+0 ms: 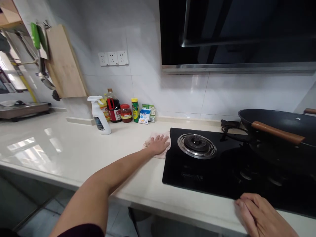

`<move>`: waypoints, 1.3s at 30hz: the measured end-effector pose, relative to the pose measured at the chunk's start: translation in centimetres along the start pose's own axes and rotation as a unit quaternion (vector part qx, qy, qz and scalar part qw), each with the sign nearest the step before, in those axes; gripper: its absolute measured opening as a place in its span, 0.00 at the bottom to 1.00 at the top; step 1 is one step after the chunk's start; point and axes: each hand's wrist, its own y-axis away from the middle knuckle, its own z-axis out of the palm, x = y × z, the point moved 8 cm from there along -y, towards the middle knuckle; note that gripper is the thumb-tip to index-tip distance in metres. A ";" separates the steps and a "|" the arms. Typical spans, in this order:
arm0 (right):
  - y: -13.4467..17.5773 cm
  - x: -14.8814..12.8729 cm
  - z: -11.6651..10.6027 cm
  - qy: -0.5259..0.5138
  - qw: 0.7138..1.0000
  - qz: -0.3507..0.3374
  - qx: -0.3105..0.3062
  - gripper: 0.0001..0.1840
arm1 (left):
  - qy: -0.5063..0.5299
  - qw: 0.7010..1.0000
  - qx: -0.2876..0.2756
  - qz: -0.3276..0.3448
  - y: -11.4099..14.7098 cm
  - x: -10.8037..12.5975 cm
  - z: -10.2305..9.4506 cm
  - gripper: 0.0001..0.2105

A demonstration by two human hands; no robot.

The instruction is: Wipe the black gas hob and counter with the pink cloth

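Note:
My left hand lies flat with its fingers spread on a pale pink cloth, pressing it to the white countertop. The cloth sits right beside the left edge of the black gas stove. At the lower right, my right hand rests at the counter's front edge by the stove, its fingers curled in and nothing visible in them. A white spray bottle stands upright on the counter to the left of the cloth.
Along the wall stand a soy sauce bottle, a red-lidded jar, a green shaker and seasoning packets. A wok with wooden handles sits on the stove's right. The range hood overhangs; a cutting board hangs left.

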 end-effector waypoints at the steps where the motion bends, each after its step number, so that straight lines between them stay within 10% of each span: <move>1: -0.1 -0.5 -0.2 0.001 1.000 0.011 0.004 0.22 | 0.001 1.000 -0.002 0.003 1.8 0.5 0.2 0.31; 11: -0.5 -1.8 -0.6 0.022 1.000 0.001 -0.001 0.19 | 0.005 0.999 0.001 0.049 17.4 6.2 0.6 0.27; 17: -0.5 -2.1 -0.7 0.013 1.000 -0.014 0.007 0.17 | 0.002 0.982 0.017 0.190 23.7 13.9 2.1 0.24; 27: 1.1 3.2 -1.0 -0.091 0.970 0.205 0.092 0.29 | 0.079 0.930 0.068 0.353 21.5 28.6 5.4 0.34; 32: 0.9 3.6 -0.8 -0.099 0.967 0.217 0.087 0.30 | 0.058 0.928 0.129 0.344 21.1 27.3 5.1 0.30; 39: 1.0 3.2 0.1 -0.056 0.970 0.238 -0.006 0.30 | 0.046 0.950 0.183 0.249 22.6 16.9 2.9 0.30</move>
